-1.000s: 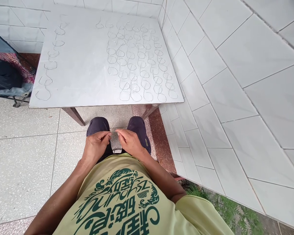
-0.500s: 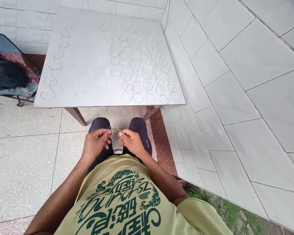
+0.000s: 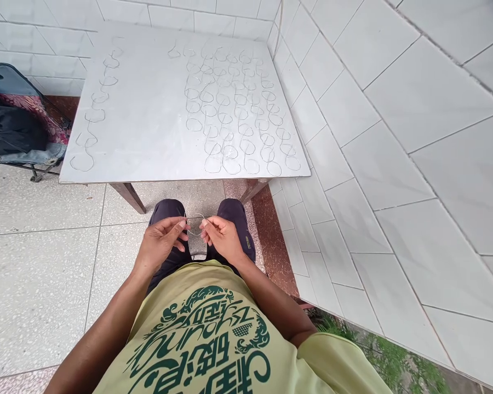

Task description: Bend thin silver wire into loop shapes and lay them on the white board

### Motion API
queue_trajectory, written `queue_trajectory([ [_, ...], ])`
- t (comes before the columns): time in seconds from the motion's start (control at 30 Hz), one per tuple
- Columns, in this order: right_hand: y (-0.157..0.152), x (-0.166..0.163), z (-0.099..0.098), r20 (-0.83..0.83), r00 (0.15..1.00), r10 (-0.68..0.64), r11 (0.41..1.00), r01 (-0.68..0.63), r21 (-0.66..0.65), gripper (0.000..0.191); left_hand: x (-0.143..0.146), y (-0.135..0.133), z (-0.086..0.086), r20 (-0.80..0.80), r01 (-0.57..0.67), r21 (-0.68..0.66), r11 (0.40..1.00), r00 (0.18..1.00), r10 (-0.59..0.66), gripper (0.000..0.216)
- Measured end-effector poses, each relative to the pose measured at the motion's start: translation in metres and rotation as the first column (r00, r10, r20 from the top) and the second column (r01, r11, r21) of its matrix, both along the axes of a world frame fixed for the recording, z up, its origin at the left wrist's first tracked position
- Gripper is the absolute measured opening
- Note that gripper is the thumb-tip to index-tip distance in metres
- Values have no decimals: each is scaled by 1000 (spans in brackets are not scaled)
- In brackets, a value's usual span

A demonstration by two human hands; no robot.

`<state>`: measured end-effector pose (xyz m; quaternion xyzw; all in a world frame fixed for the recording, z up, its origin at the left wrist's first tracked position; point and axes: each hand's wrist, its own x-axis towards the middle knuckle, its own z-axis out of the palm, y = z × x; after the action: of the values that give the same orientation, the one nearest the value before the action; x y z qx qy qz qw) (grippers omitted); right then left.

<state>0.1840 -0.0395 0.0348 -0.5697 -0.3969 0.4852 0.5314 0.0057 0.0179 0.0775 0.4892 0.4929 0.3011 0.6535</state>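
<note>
Between my two hands, above my lap, is a thin wire (image 3: 195, 235) bent into a loop, with one free end sticking up past my left fingers. My left hand (image 3: 164, 239) pinches the loop's left side between thumb and fingertips. On the opposite side, my right hand (image 3: 222, 236) grips the same wire with thumb and forefinger. Beyond my knees stands a white-topped table (image 3: 143, 109). Many bent wire loops (image 3: 252, 166) lie in rows on its right part. A sparser column of curved wire pieces (image 3: 82, 163) runs along its left edge.
A white tiled wall (image 3: 365, 180) borders the table on the right, and another runs behind it. At the left a folding chair (image 3: 8, 82) holds a dark cloth or bag (image 3: 12, 128). Speckled floor tiles (image 3: 36, 273) lie below. Green plants (image 3: 411, 366) show at bottom right.
Both hands keep their hold on the wire loop with only a slight shift of the fingers. The view has tilted a little, so the table sits slightly lower.
</note>
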Motion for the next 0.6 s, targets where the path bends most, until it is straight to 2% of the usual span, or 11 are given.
queue_trajectory([
  [0.13,3,-2,3,-97,995,-16,1000,14,-13,43,4,-5,-1,19,-22,-33,999,1000,22,47],
  [0.23,3,-4,6,-106,994,1,1000,-2,-6,44,8,-6,-2,-2,-81,29,996,997,81,39],
  [0.33,3,-6,5,-104,994,34,999,-32,28,45,9,5,2,-36,-107,78,991,993,110,36],
  [0.4,3,-3,-2,-72,996,47,998,-44,42,46,7,23,11,-64,-104,105,989,992,111,35],
  [0.5,4,7,-23,60,997,58,998,-60,29,45,3,66,35,-169,-75,183,980,980,106,31],
  [0.57,3,20,-41,250,967,41,998,-49,25,40,1,102,52,-268,-44,250,967,957,113,28],
  [0.6,2,27,-49,382,924,26,999,-38,26,38,2,122,60,-294,-31,273,962,949,114,26],
])
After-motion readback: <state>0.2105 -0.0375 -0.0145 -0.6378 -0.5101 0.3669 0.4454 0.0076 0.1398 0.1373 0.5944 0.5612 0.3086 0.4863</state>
